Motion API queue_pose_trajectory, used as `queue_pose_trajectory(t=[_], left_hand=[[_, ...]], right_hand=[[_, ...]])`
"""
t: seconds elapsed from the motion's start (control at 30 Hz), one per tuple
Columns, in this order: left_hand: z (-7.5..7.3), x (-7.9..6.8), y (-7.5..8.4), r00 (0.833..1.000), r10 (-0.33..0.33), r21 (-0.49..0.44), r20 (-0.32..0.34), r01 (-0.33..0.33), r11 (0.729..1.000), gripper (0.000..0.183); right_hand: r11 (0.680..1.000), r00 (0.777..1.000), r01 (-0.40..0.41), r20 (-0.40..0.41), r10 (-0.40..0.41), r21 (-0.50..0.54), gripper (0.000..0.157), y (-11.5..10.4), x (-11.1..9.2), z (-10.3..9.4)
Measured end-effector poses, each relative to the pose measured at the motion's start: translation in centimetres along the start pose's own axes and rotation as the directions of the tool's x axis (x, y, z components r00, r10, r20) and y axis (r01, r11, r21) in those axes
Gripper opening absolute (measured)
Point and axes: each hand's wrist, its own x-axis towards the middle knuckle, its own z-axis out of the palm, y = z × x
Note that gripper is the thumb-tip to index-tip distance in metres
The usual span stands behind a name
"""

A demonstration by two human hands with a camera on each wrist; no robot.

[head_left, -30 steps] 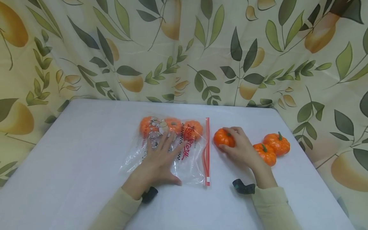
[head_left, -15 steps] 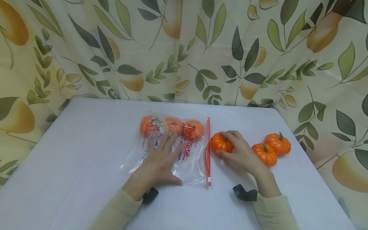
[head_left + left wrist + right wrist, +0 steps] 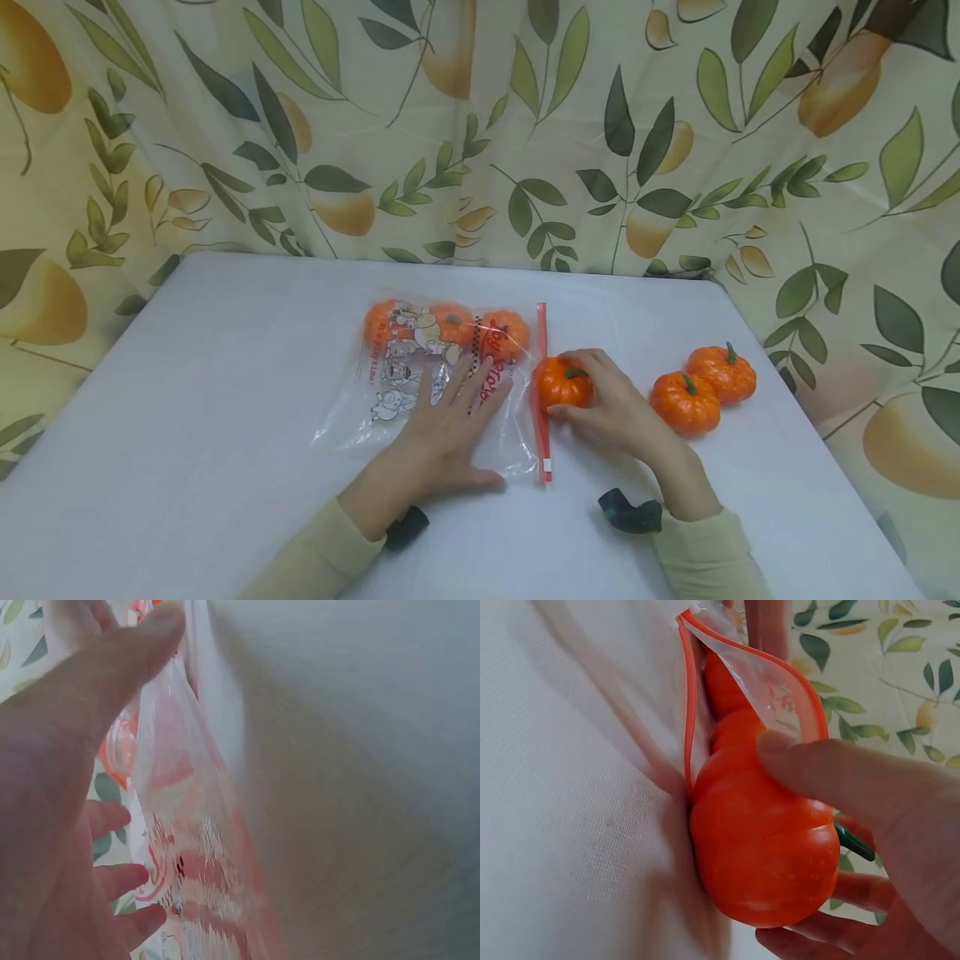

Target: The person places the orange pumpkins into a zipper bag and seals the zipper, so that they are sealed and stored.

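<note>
A clear zip bag (image 3: 352,417) with a red zip edge and printed figures lies flat, holding three small orange pumpkins (image 3: 452,323) along its far side. My left hand (image 3: 450,433) rests on the bag with fingers spread. At the bag's right edge, my right hand (image 3: 611,408) grips another orange pumpkin (image 3: 562,383) between thumb and fingers. In the right wrist view, that pumpkin (image 3: 765,847) sits at the bag's parted mouth, its green stem turned toward the palm. The left wrist view shows the bag's film (image 3: 187,795) raised off the table beside the left fingers.
Two more orange pumpkins, a nearer one (image 3: 685,404) and a farther one (image 3: 722,373), stand touching on the right of the white table (image 3: 187,433). A leaf-and-fruit patterned cloth (image 3: 480,142) hangs behind it. Dark wrist-worn devices (image 3: 630,512) sit below both hands.
My right hand has carried its pumpkin left, from beside the bag to its red zip edge. My left hand has slid a little rightward over the bag.
</note>
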Motion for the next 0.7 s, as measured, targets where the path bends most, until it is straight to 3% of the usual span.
queue_pose_trajectory(t=[0.17, 0.43, 0.7], left_hand=[[0.0, -0.1, 0.0, 1.000, -0.001, -0.042, 0.003, 0.001, 0.999, 0.113], [0.0, -0.1, 0.3, 1.000, 0.006, -0.046, -0.002, -0.006, 0.999, 0.109], [0.0, -0.1, 0.3, 0.999, 0.019, -0.027, -0.030, -0.020, 0.999, 0.109]], right_hand=[[0.998, 0.999, 0.045, 0.014, -0.045, 0.037, 0.056, -0.1, -0.3, 0.1], [0.980, 0.999, 0.026, 0.034, -0.034, 0.198, 0.069, 0.5, -0.2, 0.7], [0.944, 0.993, 0.035, 0.096, -0.070, 0.328, 0.051, 1.2, 0.0, 1.1]])
